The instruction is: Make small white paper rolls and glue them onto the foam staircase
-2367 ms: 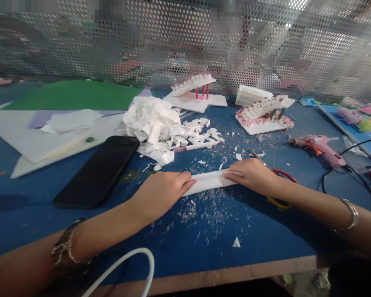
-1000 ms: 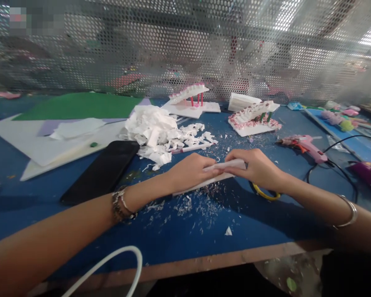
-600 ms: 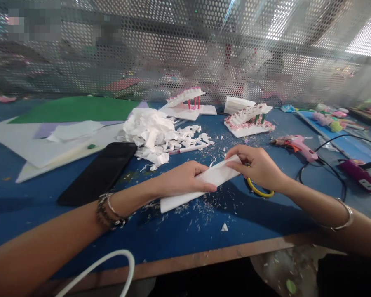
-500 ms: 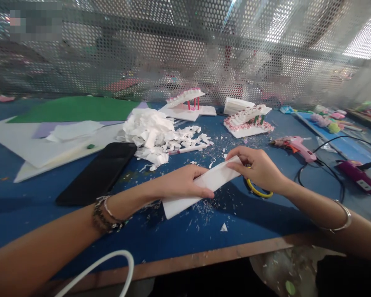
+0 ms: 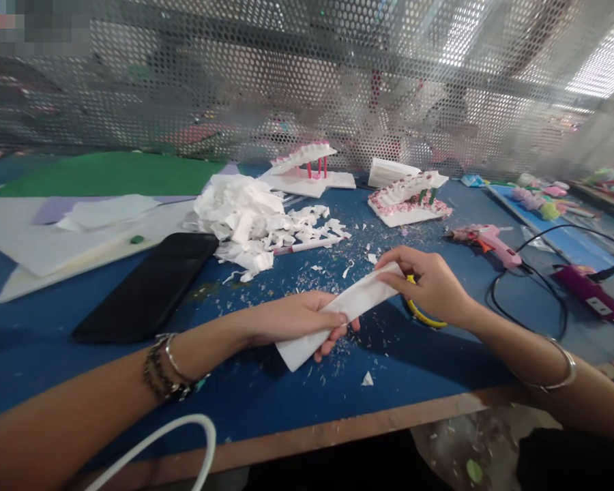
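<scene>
A folded strip of white paper slants between my two hands, just above the blue tabletop. My left hand grips it near its lower left end, thumb on top and fingers curled underneath. At the upper right end, my right hand pinches it between thumb and fingers. Partly hidden behind my right hand lies a yellow-handled tool, perhaps scissors. Small paper scraps are scattered below the strip, and a heap of torn white paper lies beyond my left hand.
A black phone-like slab lies to the left, near white and green sheets. Two small stair models stand at the back. To the right are a pink glue gun, a purple power strip and a black cable.
My left hand has shifted its grip, its fingers now showing beneath the strip. The strip has turned slightly, and the view has moved a little. My right hand keeps its pinch.
</scene>
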Demonstrator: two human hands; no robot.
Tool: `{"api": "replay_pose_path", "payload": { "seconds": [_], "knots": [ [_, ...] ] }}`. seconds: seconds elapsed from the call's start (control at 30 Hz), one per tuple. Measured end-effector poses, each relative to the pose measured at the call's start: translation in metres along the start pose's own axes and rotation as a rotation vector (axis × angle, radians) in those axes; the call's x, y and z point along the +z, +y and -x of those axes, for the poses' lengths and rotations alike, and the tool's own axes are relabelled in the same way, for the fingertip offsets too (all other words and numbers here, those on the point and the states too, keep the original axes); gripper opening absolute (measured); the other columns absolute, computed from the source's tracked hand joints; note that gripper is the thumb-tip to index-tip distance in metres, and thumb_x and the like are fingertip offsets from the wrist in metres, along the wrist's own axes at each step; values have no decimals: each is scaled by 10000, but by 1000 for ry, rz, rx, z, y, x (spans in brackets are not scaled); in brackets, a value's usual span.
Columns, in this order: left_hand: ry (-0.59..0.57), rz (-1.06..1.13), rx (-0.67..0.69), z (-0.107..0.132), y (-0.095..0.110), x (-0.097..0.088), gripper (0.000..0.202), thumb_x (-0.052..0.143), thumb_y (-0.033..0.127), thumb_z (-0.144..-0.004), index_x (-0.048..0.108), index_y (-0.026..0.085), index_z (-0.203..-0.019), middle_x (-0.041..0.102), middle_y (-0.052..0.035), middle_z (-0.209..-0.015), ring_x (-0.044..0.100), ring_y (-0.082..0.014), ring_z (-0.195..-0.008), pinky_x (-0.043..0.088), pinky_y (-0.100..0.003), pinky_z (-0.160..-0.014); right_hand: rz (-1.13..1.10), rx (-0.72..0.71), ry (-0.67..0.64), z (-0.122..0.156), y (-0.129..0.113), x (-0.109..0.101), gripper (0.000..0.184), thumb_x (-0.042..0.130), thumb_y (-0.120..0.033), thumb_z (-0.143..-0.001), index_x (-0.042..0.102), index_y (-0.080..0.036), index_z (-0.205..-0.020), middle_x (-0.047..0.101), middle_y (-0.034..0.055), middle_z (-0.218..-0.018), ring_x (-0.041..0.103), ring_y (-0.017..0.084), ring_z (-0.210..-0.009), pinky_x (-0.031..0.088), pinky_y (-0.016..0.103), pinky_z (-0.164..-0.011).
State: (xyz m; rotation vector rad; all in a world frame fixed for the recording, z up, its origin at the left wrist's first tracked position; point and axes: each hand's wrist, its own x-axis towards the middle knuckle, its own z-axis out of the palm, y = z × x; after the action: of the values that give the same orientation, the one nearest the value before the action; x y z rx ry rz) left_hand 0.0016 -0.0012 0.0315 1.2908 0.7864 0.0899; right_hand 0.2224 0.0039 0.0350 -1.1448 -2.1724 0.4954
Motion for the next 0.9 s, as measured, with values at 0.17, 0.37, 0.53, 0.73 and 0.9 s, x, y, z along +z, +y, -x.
{"api": "replay_pose_path", "payload": {
  "seconds": [0.17,0.37,0.53,0.73,0.9],
  "knots": [
    [4,29,31,-2,-7,-1,283,414,409,-867,511,144,-870,376,61,-583,368,-36,-430,337,-158,-430,10,-27,26,3,-1,2,141,520,-302,-823,572,-189,-892,568,-30,-679,467,51,-535,358,164,-525],
    [102,-123,53,-2,-12,-6,350,414,470,-859,532,140,-862,425,62,-551,384,-24,-398,313,-138,-416,6,-20,29,4,-1,0,153,528,-309,-818,556,-189,-909,474,-63,-544,437,50,-482,350,172,-497],
    [87,-67,59,-1,-11,-5,343,375,449,-880,521,140,-868,523,47,-552,455,-33,-370,349,-143,-414,-326,138,-45,4,2,1,266,521,-319,-813,462,-171,-1026,543,-37,-618,503,66,-497,419,187,-491],
    [114,19,51,-3,-13,-3,322,426,425,-858,533,121,-879,615,1,-639,580,-84,-485,424,-175,-477,-471,235,-140,3,1,10,249,591,-318,-756,511,-152,-923,558,-6,-698,535,80,-579,449,195,-516],
    [89,41,53,-4,-12,-1,223,519,307,-805,568,106,-890,667,-81,-894,639,-161,-765,483,-268,-706,-479,261,-194,5,-7,13,159,534,-307,-799,550,-149,-810,561,-18,-615,518,65,-517,433,186,-504]
  ]
}}
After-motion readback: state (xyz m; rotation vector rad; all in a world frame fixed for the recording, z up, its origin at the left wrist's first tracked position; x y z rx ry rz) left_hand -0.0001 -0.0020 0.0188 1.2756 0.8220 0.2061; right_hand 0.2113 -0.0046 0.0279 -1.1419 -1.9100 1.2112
